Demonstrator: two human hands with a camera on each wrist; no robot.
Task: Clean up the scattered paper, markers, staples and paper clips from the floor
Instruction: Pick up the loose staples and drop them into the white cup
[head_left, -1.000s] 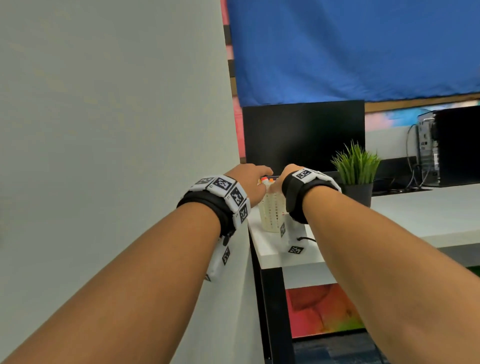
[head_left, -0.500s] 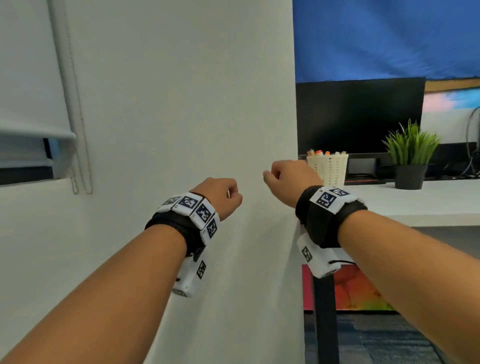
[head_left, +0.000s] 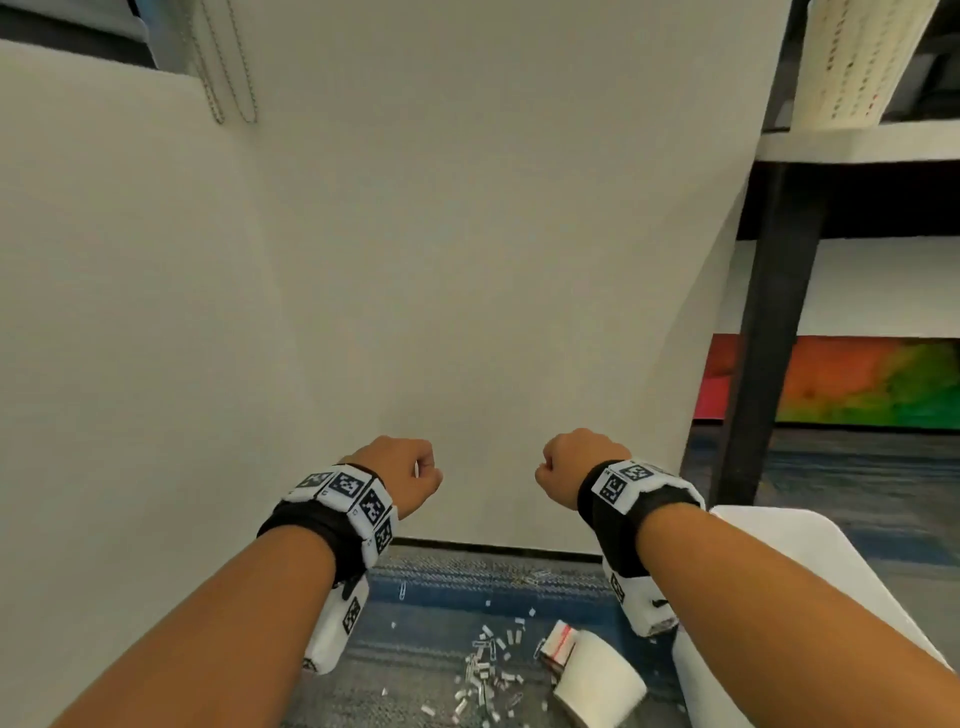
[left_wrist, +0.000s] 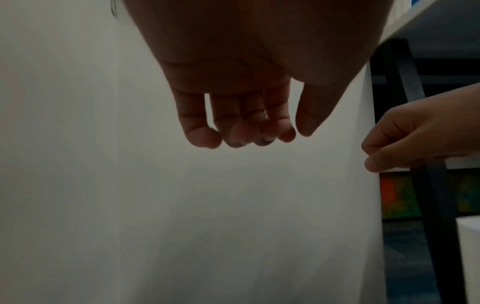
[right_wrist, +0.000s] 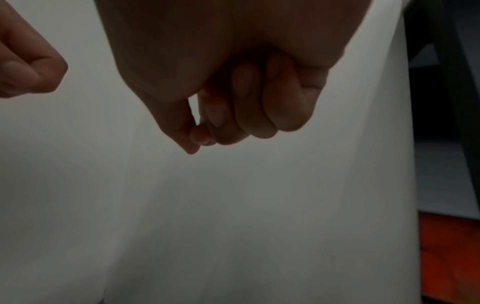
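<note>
Small white staples (head_left: 483, 675) lie scattered on the blue-grey carpet at the bottom of the head view. A single paper clip (head_left: 402, 590) lies further left, near the wall. An open staple box (head_left: 558, 642) leans against a rolled white paper (head_left: 597, 675). My left hand (head_left: 410, 478) (left_wrist: 249, 131) hangs in the air before the white wall, fingers loosely bent and holding nothing. My right hand (head_left: 566, 467) (right_wrist: 233, 123) is level with it, curled into a fist with the thumb against the index finger, and nothing shows in it. Both hands are well above the floor.
A white wall panel (head_left: 467, 260) fills the front. To the right stands a black desk leg (head_left: 763, 338) under a white desk edge (head_left: 857, 145) carrying a white mesh holder (head_left: 857, 62). A large white object (head_left: 805, 571) sits at the lower right beside my right forearm.
The view has tilted from the desk top down to the floor. Both hands have drawn back from the holder on the desk and dropped lower, holding nothing.
</note>
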